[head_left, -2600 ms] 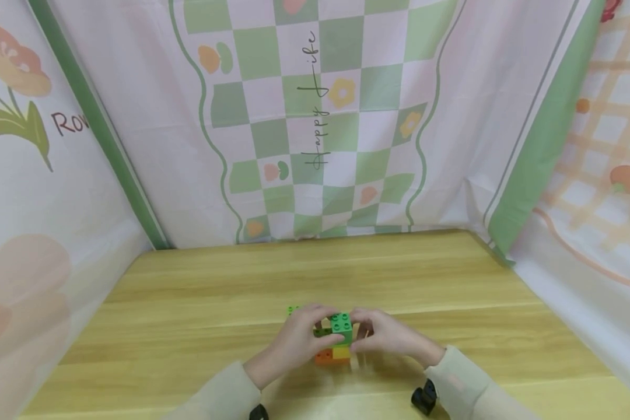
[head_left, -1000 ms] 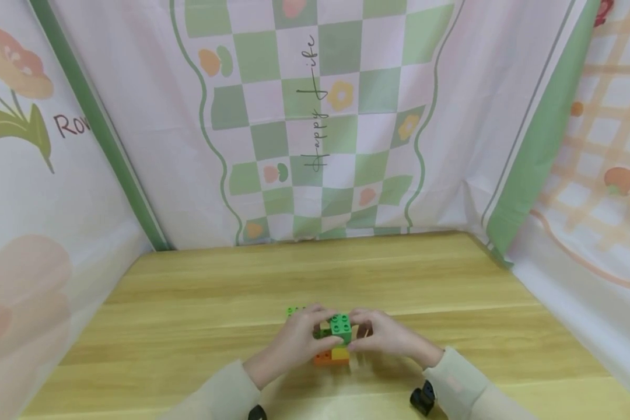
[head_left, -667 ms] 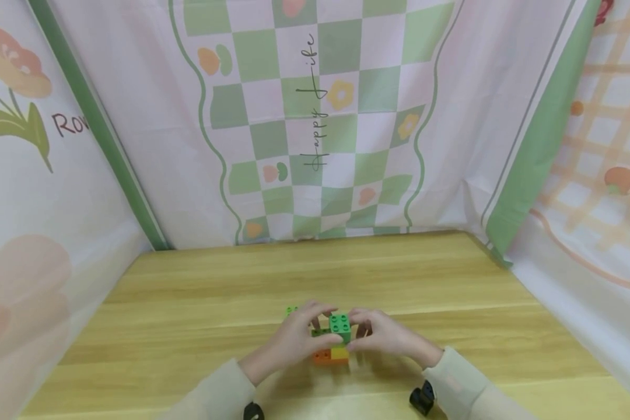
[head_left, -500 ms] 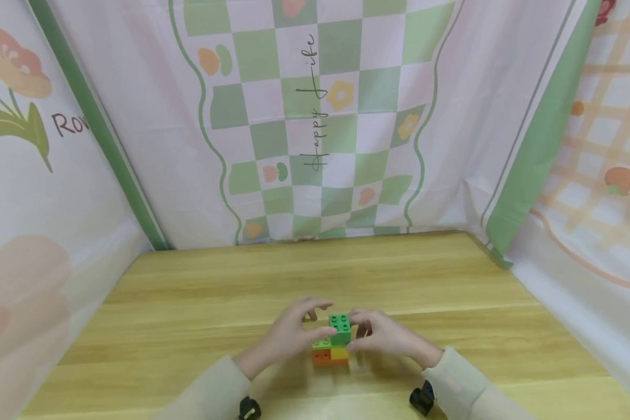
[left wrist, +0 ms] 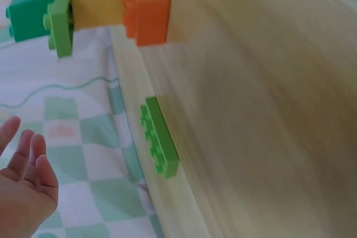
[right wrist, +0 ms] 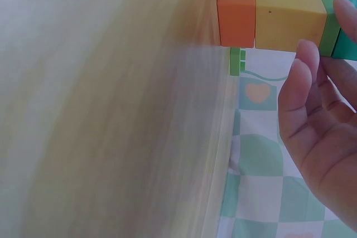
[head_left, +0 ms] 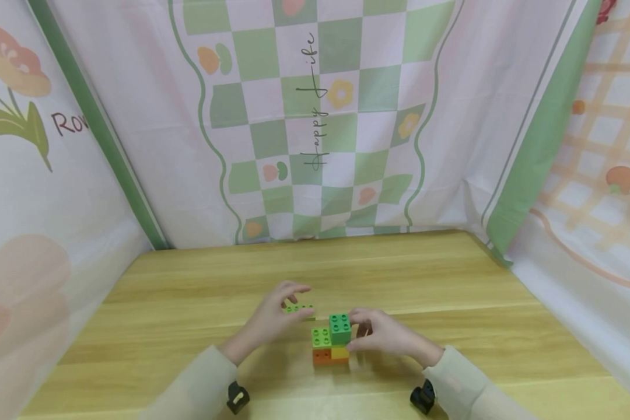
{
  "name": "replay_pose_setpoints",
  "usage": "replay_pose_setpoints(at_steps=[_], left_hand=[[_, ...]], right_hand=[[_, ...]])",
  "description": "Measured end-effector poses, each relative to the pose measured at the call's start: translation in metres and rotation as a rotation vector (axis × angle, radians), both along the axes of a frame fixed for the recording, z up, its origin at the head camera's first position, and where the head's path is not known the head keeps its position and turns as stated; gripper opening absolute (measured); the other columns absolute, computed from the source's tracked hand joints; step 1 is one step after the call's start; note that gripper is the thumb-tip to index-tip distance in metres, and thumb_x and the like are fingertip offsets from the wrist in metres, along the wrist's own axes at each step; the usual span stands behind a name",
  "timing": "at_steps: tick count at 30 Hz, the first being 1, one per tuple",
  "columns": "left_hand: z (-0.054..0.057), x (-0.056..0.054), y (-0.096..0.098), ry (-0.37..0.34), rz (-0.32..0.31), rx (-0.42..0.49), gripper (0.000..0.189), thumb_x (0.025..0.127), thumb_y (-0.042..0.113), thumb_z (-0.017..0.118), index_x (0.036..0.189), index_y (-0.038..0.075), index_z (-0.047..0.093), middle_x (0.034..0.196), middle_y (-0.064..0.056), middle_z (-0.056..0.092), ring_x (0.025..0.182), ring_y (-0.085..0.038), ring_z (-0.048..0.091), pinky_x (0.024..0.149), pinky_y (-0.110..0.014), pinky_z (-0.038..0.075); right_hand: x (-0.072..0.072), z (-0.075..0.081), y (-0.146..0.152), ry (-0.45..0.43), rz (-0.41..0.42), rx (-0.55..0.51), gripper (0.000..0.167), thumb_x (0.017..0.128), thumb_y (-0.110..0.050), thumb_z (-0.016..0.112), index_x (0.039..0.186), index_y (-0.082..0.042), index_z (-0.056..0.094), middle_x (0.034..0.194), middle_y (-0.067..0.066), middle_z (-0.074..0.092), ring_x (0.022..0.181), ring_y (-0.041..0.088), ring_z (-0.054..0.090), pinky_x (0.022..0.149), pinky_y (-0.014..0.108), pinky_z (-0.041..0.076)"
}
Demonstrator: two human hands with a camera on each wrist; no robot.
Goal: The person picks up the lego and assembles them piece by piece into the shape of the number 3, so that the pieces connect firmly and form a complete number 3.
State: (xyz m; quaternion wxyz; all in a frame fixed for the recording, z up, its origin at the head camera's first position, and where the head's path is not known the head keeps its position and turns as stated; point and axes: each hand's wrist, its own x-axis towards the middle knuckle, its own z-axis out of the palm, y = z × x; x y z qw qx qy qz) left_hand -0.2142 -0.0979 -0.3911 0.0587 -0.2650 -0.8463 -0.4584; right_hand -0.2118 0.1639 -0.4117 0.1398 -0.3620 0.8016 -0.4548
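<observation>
A stack of toy bricks stands on the table. It has an orange brick at the bottom, a yellow brick, a thin lime-green brick and a dark green brick on top. My right hand holds the stack's upper right side, thumb and fingers at the dark green brick; their exact contact is partly hidden. To the left, my left hand hovers with parted fingers and nothing in them. Close by its fingers lies a loose thin lime-green brick, partly covered by that hand in the head view.
The wooden table extends around the stack on all sides. A checkered cloth hangs behind its far edge, with more printed cloth at the left and right. Small black wrist cameras sit below both sleeves.
My left hand has let go of the stack and moved left and away toward the loose lime-green brick, uncovering the thin brick in the stack. The right hand has stayed in place.
</observation>
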Motion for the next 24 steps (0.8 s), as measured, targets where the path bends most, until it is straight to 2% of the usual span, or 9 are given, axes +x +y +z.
replay_pose_setpoints(at_steps=[6,13,19,24], left_hand=[[-0.004,-0.007,-0.009,-0.03,0.031,0.002,0.045,0.083,0.031,0.068,0.121,0.011,0.057,0.115,-0.005,0.055,0.094,-0.028,0.05,0.078,-0.047,0.044],[-0.011,-0.013,-0.019,-0.022,0.059,-0.013,0.044,0.083,0.033,0.067,0.12,0.011,0.058,0.111,-0.003,0.056,0.094,-0.028,0.052,0.078,-0.042,0.045],[-0.017,-0.017,-0.024,-0.035,0.063,-0.029,0.044,0.083,0.029,0.068,0.121,0.008,0.057,0.108,-0.007,0.057,0.095,-0.032,0.053,0.078,-0.041,0.046],[-0.022,-0.02,-0.026,-0.059,0.05,-0.035,0.042,0.085,0.023,0.067,0.121,0.005,0.056,0.109,-0.015,0.056,0.095,-0.034,0.053,0.078,-0.044,0.046]], right_hand=[[0.001,0.0,0.0,-0.011,-0.007,0.004,0.026,0.083,-0.021,0.069,0.107,-0.013,0.065,0.104,0.002,0.055,0.076,0.016,0.056,0.066,0.029,0.049],[0.001,0.001,0.0,-0.007,-0.003,0.007,0.025,0.083,-0.021,0.069,0.107,-0.014,0.065,0.103,0.002,0.055,0.077,0.016,0.056,0.066,0.03,0.049],[0.002,0.002,0.0,-0.012,-0.006,0.014,0.026,0.083,-0.021,0.069,0.107,-0.014,0.065,0.103,0.002,0.055,0.077,0.016,0.055,0.066,0.029,0.049],[0.002,0.002,0.0,-0.009,-0.011,0.022,0.026,0.083,-0.022,0.069,0.108,-0.014,0.065,0.104,0.002,0.055,0.077,0.016,0.056,0.066,0.029,0.049]])
